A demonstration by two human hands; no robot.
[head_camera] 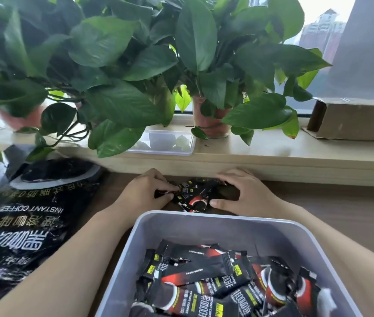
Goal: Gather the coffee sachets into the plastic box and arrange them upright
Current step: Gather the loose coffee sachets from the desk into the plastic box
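A small heap of black-and-red coffee sachets (pixel 195 194) lies on the wooden table just beyond the plastic box (pixel 213 219). My left hand (pixel 144 191) closes on the heap's left side and my right hand (pixel 247 193) cups its right side, thumb along the near edge. The translucent grey box stands close to me. Several sachets (pixel 215 280) lie flat and jumbled inside it, none upright.
A large black instant-coffee bag (pixel 26 223) lies flat at the left. A raised wooden sill (pixel 272 156) behind the hands carries potted plants (pixel 211 120), a clear plastic lid (pixel 170 143) and a cardboard box (pixel 355 120). Leaves overhang the sill's left part.
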